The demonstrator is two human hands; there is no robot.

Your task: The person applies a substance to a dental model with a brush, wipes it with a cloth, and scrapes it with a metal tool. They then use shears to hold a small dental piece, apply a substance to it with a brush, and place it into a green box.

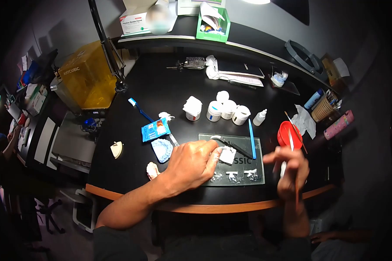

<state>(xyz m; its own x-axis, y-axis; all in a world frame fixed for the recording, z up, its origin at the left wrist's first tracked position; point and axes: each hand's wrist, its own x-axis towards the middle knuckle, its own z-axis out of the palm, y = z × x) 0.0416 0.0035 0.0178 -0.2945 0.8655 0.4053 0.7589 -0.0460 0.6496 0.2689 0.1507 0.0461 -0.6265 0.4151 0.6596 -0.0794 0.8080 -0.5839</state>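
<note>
My left hand (pixel 189 167) is closed at the left part of a glass slab (pixel 260 176), its thumb and fingers pinched together. What they grip is mostly hidden; a small white piece (pixel 227 155) shows just beyond the thumb. Beside the fingertips, a black-handled tool (pixel 236 145) with a curved metal end lies over the slab. White smears (pixel 232 175) of paste mark the glass. My right hand (pixel 292 167), blurred by motion, is closed on a thin stick-like tool with a reddish handle (pixel 297 198). Its fingers are close to a red bowl (pixel 284 132), in front of it.
Several white jars (pixel 214 112) and a dropper bottle (pixel 260 117) stand behind the slab. A blue stick (pixel 251 137) lies across its edge. Left are a blue packet (pixel 155 130), a blue dental cast (pixel 162 150) and a toothbrush (pixel 140 109). Crumpled tissue (pixel 305 123) lies right.
</note>
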